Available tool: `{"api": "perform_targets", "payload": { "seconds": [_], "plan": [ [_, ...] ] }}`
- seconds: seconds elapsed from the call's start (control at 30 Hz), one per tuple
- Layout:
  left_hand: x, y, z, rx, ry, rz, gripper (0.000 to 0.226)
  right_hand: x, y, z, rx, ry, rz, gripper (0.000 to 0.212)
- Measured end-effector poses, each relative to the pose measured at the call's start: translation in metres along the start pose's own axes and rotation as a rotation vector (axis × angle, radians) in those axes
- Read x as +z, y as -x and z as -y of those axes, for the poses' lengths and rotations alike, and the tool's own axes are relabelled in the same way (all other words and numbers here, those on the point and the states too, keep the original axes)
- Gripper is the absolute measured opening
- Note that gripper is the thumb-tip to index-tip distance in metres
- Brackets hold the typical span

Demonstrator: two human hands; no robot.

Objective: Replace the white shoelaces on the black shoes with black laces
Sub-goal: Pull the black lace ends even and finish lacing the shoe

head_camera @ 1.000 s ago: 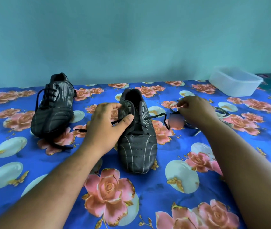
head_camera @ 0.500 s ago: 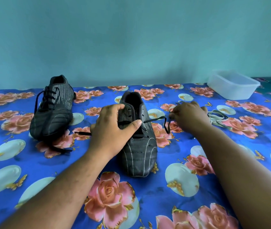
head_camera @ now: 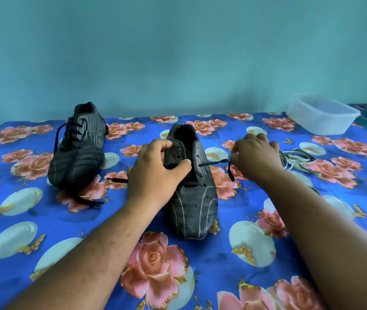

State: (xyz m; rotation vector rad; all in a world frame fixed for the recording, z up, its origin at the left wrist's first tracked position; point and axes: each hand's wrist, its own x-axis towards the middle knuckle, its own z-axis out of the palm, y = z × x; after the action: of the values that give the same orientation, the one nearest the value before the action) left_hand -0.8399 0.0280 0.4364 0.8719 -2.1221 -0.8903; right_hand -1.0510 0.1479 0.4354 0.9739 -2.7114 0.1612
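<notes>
**Lacing the second shoe, both hands on it**

Head view: a black stitched-leather shoe with pale stripes (head_camera: 191, 198) sits centre on the blue cloth printed w/ pink roses (head_camera: 43, 220), toe toward the camera, opening facing away. The left hand (head_camera: 155, 173) is on the shoe's left side: fingers curled over the collar, thumb laid across the eyelet area, gripping the upper. A thin black lace (head_camera: 214, 163) is threaded thru the lower eyelets only; one end runs out to the right, and the right hand (head_camera: 256, 155) pinches it between curled fingers, w/ the lace tip hanging down just below the hand. The other end (head_camera: 116, 180) pokes out left from behind the left hand & lies flat on the cloth.

A second black striped shoe (head_camera: 77, 153) stands to the left, well apart from the hands, already laced in black up to the top, its loose ends trailing on the cloth in front of it.

Just beyond the right hand lies a heap of flat white laces (head_camera: 299, 157), partly hidden by the hand. A clear rectangular plastic tub (head_camera: 321, 115) sits at the far right corner. A plain teal wall (head_camera: 178, 52) fills the background.
</notes>
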Motion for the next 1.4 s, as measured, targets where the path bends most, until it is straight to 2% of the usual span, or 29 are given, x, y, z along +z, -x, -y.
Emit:
{"api": "perform_targets", "payload": {
  "seconds": [0.1,0.17,0.27,0.33,0.43,0.53,0.63,0.8,0.97,1.13,1.2,1.3,1.33,1.4],
  "plan": [
    [-0.002,0.001,-0.002,-0.03,0.029,-0.011,0.056,-0.01,0.004,0.007,-0.021,-0.364,-0.119,0.02],
    [-0.005,0.001,-0.004,-0.04,0.042,-0.019,0.054,-0.022,0.01,0.014,-0.066,-0.69,-0.224,0.014],
    [-0.006,0.003,-0.007,-0.04,0.045,-0.021,0.05,-0.044,0.023,0.026,-0.079,-1.194,-0.259,0.009],
    [-0.007,0.004,-0.008,-0.038,0.031,-0.026,0.046,-0.053,0.029,0.031,-0.091,-1.308,-0.266,0.007],
    [-0.009,0.005,-0.008,-0.042,0.02,-0.034,0.044,-0.056,0.032,0.032,-0.093,-1.345,-0.239,0.005],
    [-0.011,0.006,-0.009,-0.056,0.034,-0.045,0.047,-0.053,0.029,0.026,-0.078,-1.401,-0.104,0.016],
    [-0.013,0.008,-0.01,-0.068,0.037,-0.05,0.049,-0.053,0.029,0.021,-0.154,-1.398,0.004,0.024],
    [-0.014,0.01,-0.008,-0.062,0.01,-0.038,0.042,-0.057,0.039,0.034,-0.192,-1.346,0.035,0.013],
    [-0.014,0.01,-0.008,-0.038,0.003,-0.05,0.046,-0.054,0.051,0.048,-0.275,-1.21,-0.016,0.007],
    [-0.013,0.011,-0.005,-0.01,0.009,-0.052,0.048,-0.054,0.061,0.06,-0.348,-1.024,-0.306,0.011],
    [-0.013,0.011,-0.005,-0.01,0.015,-0.054,0.049,-0.052,0.058,0.059,-0.321,-1.095,-0.196,0.01],
    [-0.014,0.01,-0.004,-0.008,0.009,-0.059,0.049,-0.048,0.055,0.057,-0.272,-1.298,0.123,0.014],
    [-0.014,0.01,-0.004,-0.005,0.005,-0.059,0.049,-0.048,0.054,0.056,-0.27,-1.303,0.153,0.015],
    [-0.014,0.01,-0.003,0.002,0.007,-0.062,0.049,-0.047,0.055,0.057,-0.283,-1.222,0.09,0.016]
  ]
}}
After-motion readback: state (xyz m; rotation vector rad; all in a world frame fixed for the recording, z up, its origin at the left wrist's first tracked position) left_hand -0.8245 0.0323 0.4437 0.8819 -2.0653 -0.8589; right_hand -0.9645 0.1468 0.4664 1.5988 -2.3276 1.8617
